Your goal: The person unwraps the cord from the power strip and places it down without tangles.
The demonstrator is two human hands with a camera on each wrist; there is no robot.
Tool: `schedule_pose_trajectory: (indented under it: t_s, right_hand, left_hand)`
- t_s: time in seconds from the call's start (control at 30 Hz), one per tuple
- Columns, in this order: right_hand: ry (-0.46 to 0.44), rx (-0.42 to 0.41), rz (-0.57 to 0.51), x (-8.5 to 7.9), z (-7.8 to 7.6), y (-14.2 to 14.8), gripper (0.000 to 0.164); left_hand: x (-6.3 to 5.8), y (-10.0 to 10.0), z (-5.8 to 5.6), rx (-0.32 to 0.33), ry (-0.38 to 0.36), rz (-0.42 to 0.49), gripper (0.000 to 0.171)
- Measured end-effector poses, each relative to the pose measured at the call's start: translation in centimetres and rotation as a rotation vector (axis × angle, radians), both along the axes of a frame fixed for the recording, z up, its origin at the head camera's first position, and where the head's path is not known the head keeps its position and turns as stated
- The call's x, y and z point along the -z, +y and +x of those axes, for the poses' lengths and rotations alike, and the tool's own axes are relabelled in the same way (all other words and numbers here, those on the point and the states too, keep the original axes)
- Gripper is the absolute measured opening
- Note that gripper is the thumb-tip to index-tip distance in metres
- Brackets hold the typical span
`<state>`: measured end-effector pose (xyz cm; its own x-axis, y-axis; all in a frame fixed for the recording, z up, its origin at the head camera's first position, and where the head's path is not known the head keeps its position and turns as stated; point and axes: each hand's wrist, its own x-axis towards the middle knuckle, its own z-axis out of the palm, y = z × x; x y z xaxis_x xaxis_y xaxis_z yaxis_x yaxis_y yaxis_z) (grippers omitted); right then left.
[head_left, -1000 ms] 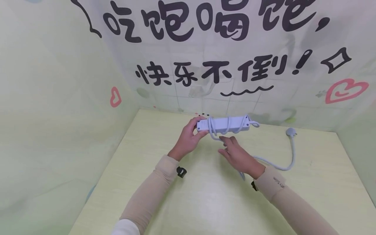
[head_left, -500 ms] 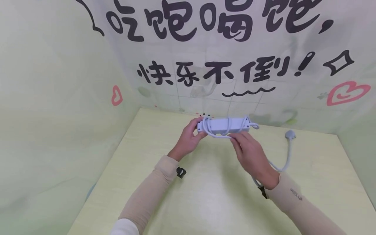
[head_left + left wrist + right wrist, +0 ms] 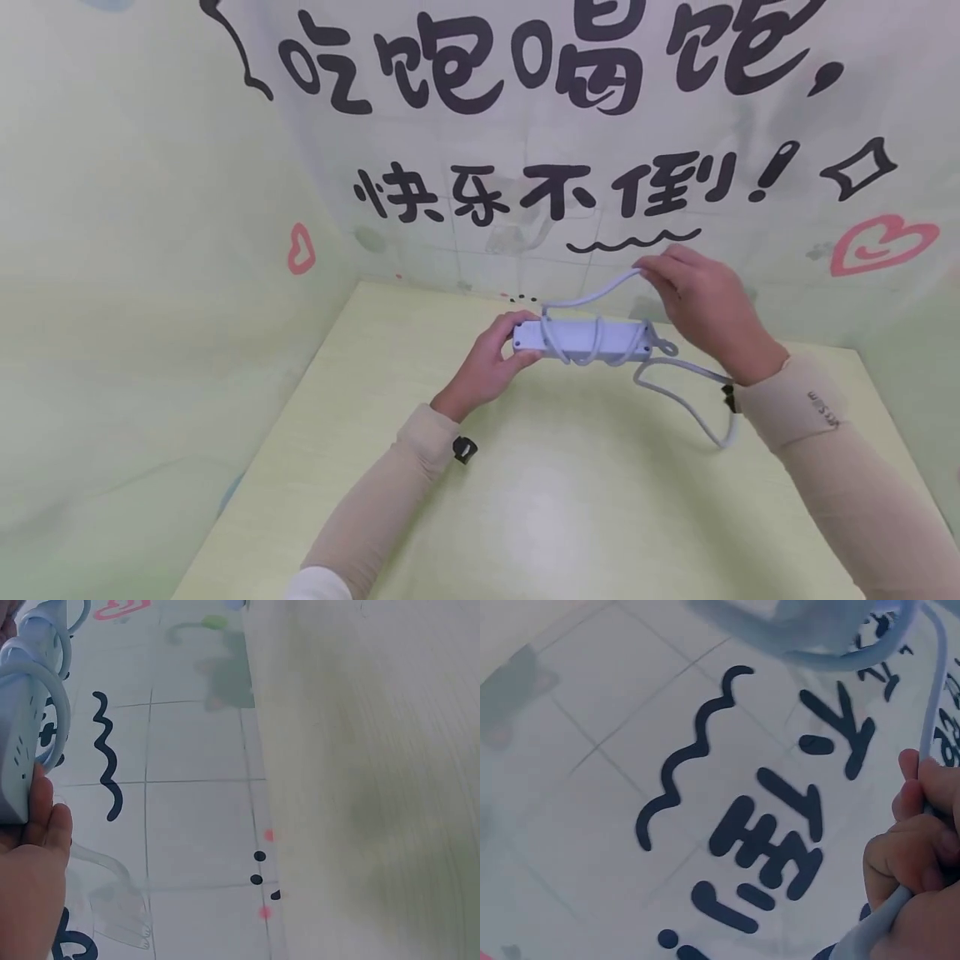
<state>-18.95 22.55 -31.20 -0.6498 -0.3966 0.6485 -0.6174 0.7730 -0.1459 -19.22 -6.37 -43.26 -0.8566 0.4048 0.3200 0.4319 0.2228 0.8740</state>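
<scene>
A white power strip is held up near the back wall, its own cord looped around it several times. My left hand grips its left end, thumb in front; the left wrist view also has this hand at the end of the strip. Right of the strip and higher, my right hand pinches the cord, which runs taut from the strip's left part. In the right wrist view the cord passes through the curled fingers. A slack loop of cord hangs below the right hand. The plug is hidden.
A pale wooden table lies under both arms. Behind it stands a wall covering with large black characters and pink hearts; a pale green side wall borders the left.
My right hand has taken hold of the cord and pulled it from below the strip up and right, over its top side. The left hand keeps its grip; the strip appears slightly lower in view.
</scene>
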Motion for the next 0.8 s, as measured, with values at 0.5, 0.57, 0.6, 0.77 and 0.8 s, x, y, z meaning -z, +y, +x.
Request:
schedule_pose_trajectory:
  t_s: [0.5, 0.57, 0.6, 0.77, 0.8]
  right_hand:
    - [-0.211, 0.058, 0.012, 9.3, -0.6, 4.3, 0.015]
    - [-0.212, 0.026, 0.035, 11.0, 0.0, 4.0, 0.014]
    - [-0.211, 0.007, 0.047, 11.9, 0.4, 3.7, 0.013]
    - [-0.226, -0.112, 0.120, 15.4, 2.6, 2.0, 0.014]
    - [-0.224, -0.134, 0.128, 16.0, 3.1, 1.7, 0.015]
  left_hand:
    - [-1.6, -1.3, -0.2, -0.017, -0.059, 0.164, 0.043]
    - [-1.7, -1.5, -0.3, -0.022, -0.056, 0.173, 0.043]
    - [-1.7, -1.5, -0.4, -0.023, -0.054, 0.173, 0.043]
    - [-1.4, -1.7, -0.6, -0.031, -0.052, 0.167, 0.042]
    - [-1.3, -1.6, -0.6, -0.035, -0.053, 0.163, 0.041]
